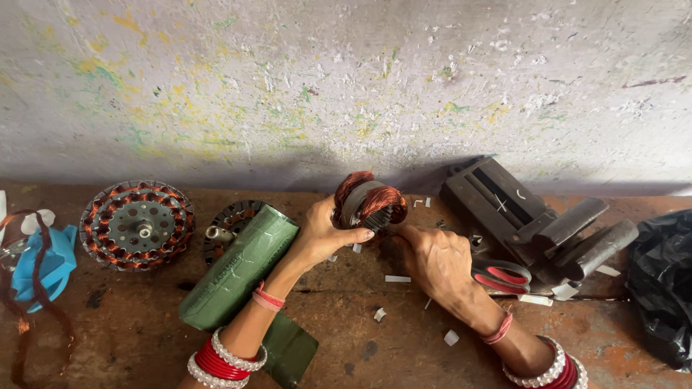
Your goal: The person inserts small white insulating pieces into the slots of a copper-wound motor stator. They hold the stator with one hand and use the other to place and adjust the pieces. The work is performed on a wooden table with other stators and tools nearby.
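Left hand [321, 234] fingers grip the copper-wound stator [367, 202]; right hand [436, 259] fingers pinch its lower edge, scissors [501, 276] just beside

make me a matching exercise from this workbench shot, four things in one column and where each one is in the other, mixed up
Things:
1. copper-wound stator
2. green roll
3. red-handled scissors
4. black plastic bag

Places:
A. at the right edge of the bench
B. lying on the bench just right of the right hand
C. held up off the bench by the left hand
D. lying slantwise under the left forearm

Pairs: 1-C, 2-D, 3-B, 4-A
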